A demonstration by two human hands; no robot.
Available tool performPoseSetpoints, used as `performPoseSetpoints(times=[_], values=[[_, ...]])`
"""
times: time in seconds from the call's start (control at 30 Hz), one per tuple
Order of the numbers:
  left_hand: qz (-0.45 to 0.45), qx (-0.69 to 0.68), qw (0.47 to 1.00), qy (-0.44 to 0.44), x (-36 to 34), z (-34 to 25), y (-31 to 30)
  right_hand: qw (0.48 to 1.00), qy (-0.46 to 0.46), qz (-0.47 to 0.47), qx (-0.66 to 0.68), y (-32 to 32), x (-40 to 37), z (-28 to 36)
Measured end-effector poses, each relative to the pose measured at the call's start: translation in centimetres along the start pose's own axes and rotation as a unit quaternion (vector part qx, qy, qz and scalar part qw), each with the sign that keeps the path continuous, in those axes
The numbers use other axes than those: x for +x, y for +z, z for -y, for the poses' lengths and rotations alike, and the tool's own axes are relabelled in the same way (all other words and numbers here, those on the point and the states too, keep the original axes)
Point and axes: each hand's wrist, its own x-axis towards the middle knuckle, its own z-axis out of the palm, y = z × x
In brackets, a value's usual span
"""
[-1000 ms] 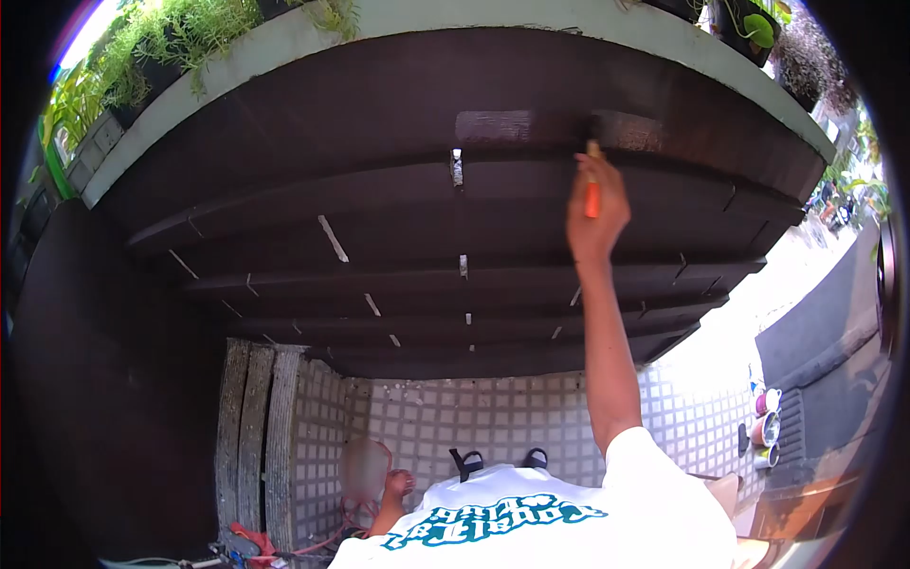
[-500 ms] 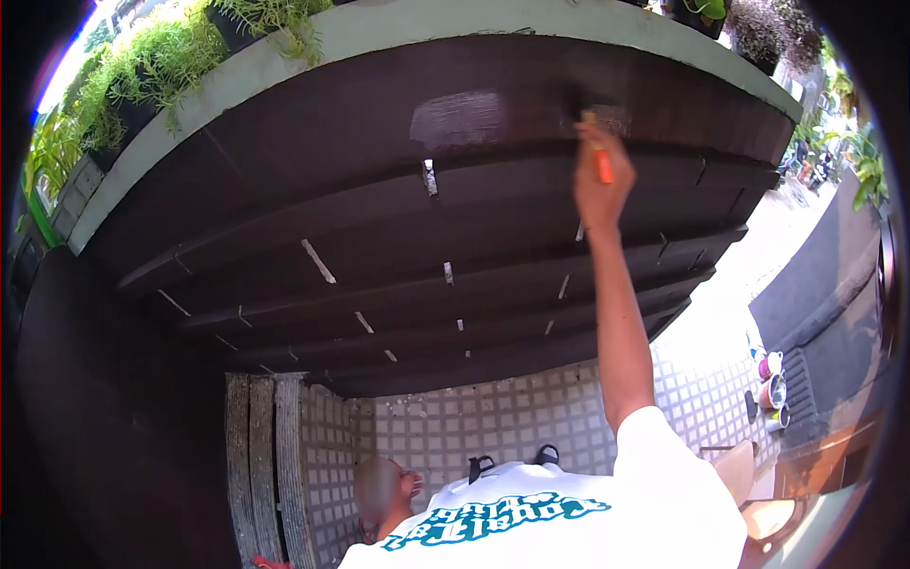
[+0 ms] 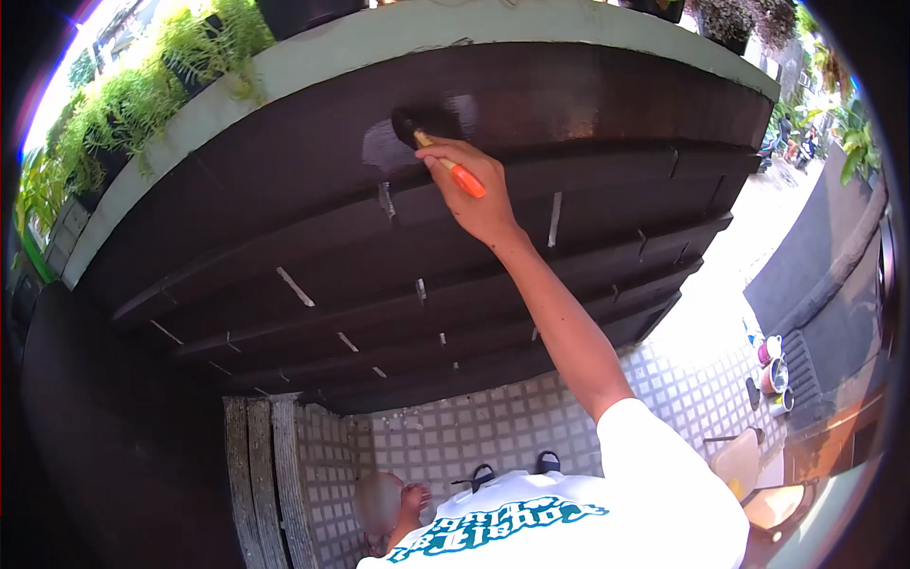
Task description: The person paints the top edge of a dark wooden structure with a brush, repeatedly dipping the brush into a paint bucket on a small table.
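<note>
My right hand is closed around a paintbrush with an orange-tipped handle. Its dark bristles press against the upper band of a dark brown, stepped panel. Around the bristles lies a greyish-purple patch, partly covered by dark, wet-looking paint. Low in the view, beside my body, my left hand has its fingers curled at a blurred, round thing that I cannot make out. Several pale strips, one at the lower left, mark the panel's lower steps.
Green potted plants line a pale ledge above the panel. A slatted wooden bench stands at lower left. Several paint cans and a chair are at the right on the tiled floor.
My right hand has carried the paintbrush left along the upper band, from the right side onto the greyish patch. Part of that patch is now dark. My left hand stays low.
</note>
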Motion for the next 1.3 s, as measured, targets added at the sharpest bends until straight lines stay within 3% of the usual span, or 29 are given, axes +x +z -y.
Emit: performPoseSetpoints(times=[0.1, 0.23, 0.3, 0.4, 0.5, 0.7, 0.8, 0.9, 1.1, 1.2, 1.3], values=[[0.000, 0.001, 1.000, 0.020, -0.8, -0.6, 2.3, 0.998, 0.040, -0.042, 0.004, -4.3, 0.5, -1.9], [-0.010, 0.016, 1.000, 0.024, -1.7, -0.8, 4.3, 0.982, 0.067, -0.132, -0.118, -13.4, 1.5, -3.7], [-0.021, 0.022, 0.999, 0.017, -2.1, -0.6, 4.9, 0.949, 0.020, -0.216, -0.227, -16.9, 2.3, -4.1], [-0.031, 0.010, 0.999, 0.007, -2.1, -0.4, 6.0, 0.919, 0.021, -0.225, -0.324, -17.7, 3.3, -4.4], [-0.041, -0.011, 0.999, 0.004, -1.9, 1.0, 7.1, 0.914, -0.061, -0.161, -0.366, -13.7, 4.4, -4.4], [-0.051, -0.025, 0.998, 0.016, -1.9, 2.6, 10.4, 0.984, -0.131, -0.029, -0.115, -5.1, 6.6, -1.0], [-0.038, -0.032, 0.999, 0.021, -2.1, 3.4, 11.1, 0.997, -0.071, 0.020, 0.027, -4.5, 7.6, -1.3], [-0.036, -0.036, 0.999, 0.014, -2.8, 3.1, 11.7, 0.999, -0.019, -0.028, 0.033, -8.2, 8.2, -3.8], [-0.044, -0.027, 0.999, 0.015, -4.8, 1.2, 13.2, 0.944, -0.050, -0.190, -0.264, -19.4, 8.3, -3.9], [-0.059, -0.029, 0.998, 0.014, -5.3, 1.2, 13.2, 0.917, -0.027, -0.241, -0.317, -21.6, 8.2, -4.3], [-0.073, -0.059, 0.995, 0.034, -5.1, 1.5, 13.9, 0.917, -0.071, -0.167, -0.355, -18.5, 8.2, -4.7]])
